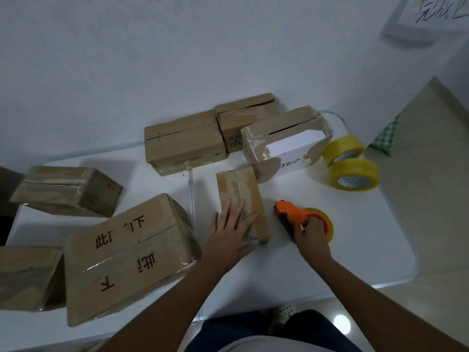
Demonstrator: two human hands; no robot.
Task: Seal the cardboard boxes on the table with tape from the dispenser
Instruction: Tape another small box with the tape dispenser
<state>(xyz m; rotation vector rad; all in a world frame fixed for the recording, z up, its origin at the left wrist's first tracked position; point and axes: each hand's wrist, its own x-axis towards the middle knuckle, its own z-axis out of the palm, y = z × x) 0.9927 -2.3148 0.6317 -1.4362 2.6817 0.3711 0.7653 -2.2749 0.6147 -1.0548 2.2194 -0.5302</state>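
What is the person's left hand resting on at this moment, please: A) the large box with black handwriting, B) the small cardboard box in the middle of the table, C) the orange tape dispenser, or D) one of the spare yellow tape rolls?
B: the left hand lies flat, fingers spread, on the small cardboard box, while the right hand grips the orange tape dispenser beside it.

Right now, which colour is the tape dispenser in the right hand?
Orange, with a dark blue part; the tape dispenser in the right hand shows in the head view.
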